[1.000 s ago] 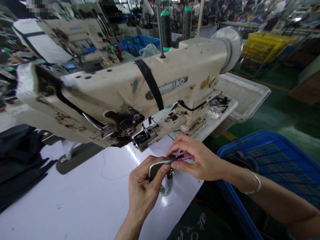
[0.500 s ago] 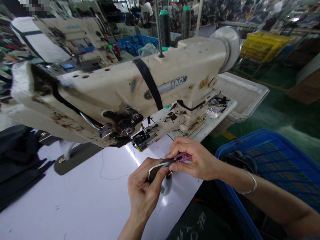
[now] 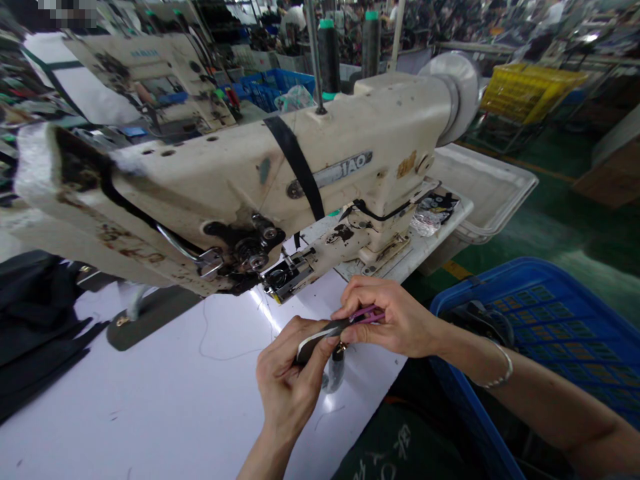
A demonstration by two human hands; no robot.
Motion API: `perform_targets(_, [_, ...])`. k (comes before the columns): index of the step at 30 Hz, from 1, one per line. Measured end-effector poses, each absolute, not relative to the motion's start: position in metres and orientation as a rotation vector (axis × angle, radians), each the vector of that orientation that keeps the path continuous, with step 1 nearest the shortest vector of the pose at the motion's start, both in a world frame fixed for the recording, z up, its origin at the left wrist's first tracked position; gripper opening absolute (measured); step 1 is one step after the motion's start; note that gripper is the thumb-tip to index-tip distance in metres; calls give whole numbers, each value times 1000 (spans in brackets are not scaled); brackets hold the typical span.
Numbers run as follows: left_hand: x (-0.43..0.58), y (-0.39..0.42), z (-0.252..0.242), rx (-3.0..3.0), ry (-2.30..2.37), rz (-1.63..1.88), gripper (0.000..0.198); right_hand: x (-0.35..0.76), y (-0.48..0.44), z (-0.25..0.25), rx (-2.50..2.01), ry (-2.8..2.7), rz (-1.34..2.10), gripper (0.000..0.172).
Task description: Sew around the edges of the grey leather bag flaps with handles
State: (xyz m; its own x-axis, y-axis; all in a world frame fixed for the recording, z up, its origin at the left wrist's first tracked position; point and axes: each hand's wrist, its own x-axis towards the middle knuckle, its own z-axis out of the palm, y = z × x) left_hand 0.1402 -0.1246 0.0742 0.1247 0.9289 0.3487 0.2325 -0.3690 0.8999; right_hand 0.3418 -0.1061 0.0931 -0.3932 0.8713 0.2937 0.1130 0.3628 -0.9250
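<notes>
Hands (image 3: 400,323) gripping workpiece (image 3: 320,338), purple tool (image 3: 370,319), tableside edge (image 3: 369,413).

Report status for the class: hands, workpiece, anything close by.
Left hand: gripping dark white-edged piece. Right hand: holding pink tool at piece's end. Sewing machine: beyond both hands.

1. a sewing workshop, laid out like a factory floor.
2. a worn, stained sewing machine (image 3: 345,120) fills the foreground — a second machine (image 3: 173,52) stands behind it.
3. tall spools of dark thread (image 3: 329,63) rise behind the nearer one.
4. a blue basket (image 3: 525,272), a white bin (image 3: 493,177) and a yellow crate (image 3: 530,90) stand around on green flooring (image 3: 555,230).
5. far back — blurred benches and heaped goods.
</notes>
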Motion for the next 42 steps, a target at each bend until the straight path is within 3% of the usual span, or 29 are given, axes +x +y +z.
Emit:
perform_targets(25, [142,-121,69,1809,983,1300,14,348,-110,98,-881,-1768,1062,23])
perform_targets(42, [138,-122,61,1874,891,1313,20,345,-114,98,-830,-1764,952,15])
